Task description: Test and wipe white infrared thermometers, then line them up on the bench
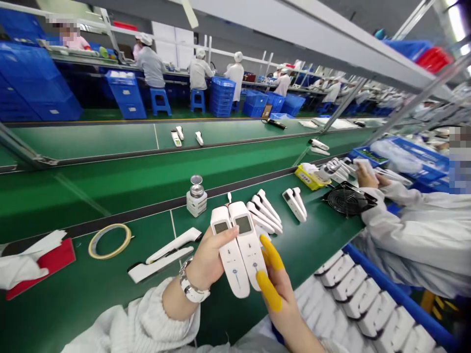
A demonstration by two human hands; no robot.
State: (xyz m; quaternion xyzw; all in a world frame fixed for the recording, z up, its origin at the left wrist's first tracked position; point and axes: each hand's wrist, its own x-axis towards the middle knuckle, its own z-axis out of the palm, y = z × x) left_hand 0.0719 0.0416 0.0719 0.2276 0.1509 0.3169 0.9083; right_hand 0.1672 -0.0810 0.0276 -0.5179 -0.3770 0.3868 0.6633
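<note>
Two white handheld thermometers are held side by side, screens up: the left thermometer [235, 274] and the right thermometer [247, 247]. My left hand [206, 262], with a watch at its wrist, grips both from the left, thumb across their fronts below the screens. Yellow finger covers sit on the thumb and a finger of my right hand [283, 289], which pinches the right thermometer's lower edge. Behind them several more thermometers [265, 211] lie in a row. To the left rest two white housing pieces [162, 262]. A small white pump bottle [196, 198] stands beyond.
A tape roll [110, 241] and a red pad [55, 264] lie at left. On the right are a black fan [346, 200], a yellow tray [312, 177] and a co-worker's sleeve [397, 215]. A blue crate [408, 306] of white housings stands at lower right. A conveyor [128, 135] runs behind.
</note>
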